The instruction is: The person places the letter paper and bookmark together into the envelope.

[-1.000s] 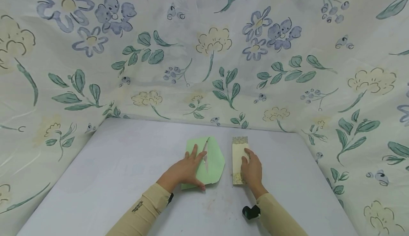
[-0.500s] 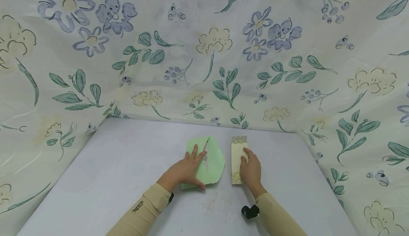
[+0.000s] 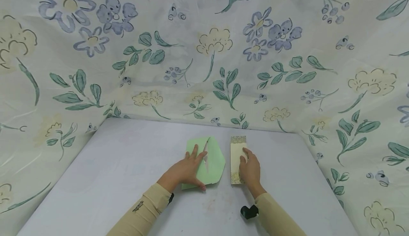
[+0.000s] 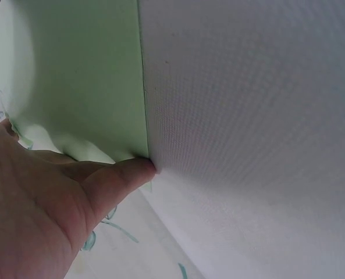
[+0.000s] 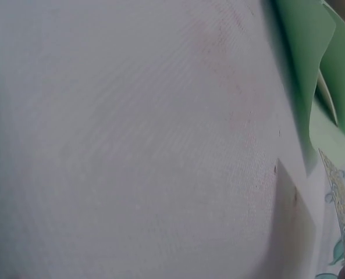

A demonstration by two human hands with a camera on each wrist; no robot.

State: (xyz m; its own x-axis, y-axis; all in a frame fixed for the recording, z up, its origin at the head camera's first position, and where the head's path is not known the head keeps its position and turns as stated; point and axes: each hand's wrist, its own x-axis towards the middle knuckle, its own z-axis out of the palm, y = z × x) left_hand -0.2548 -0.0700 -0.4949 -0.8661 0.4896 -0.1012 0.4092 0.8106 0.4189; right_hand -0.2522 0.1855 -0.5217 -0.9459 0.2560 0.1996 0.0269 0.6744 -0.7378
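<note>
A light green folded paper envelope (image 3: 216, 159) lies on the white table, its flaps parted in a narrow slit along the middle. My left hand (image 3: 183, 171) rests on its left part with fingers spread. In the left wrist view the thumb of the left hand (image 4: 50, 203) lies at the edge of the green paper (image 4: 91, 70). To the right, my right hand (image 3: 251, 169) holds a cream card (image 3: 236, 156) with patterned bands at both ends by its right edge. In the right wrist view the card (image 5: 343, 203) stands tilted over its shadow, near the envelope's raised flap (image 5: 303, 52).
The white table (image 3: 127, 151) reaches back to a flower-print curtain (image 3: 204, 62), which also hangs at both sides. Black wrist gear (image 3: 249, 212) sits by the right sleeve. Faint reddish smudges mark the table in front of the envelope.
My right hand has shifted slightly left with the card, bringing it a little closer to the envelope. My left hand and the envelope stay almost in place.
</note>
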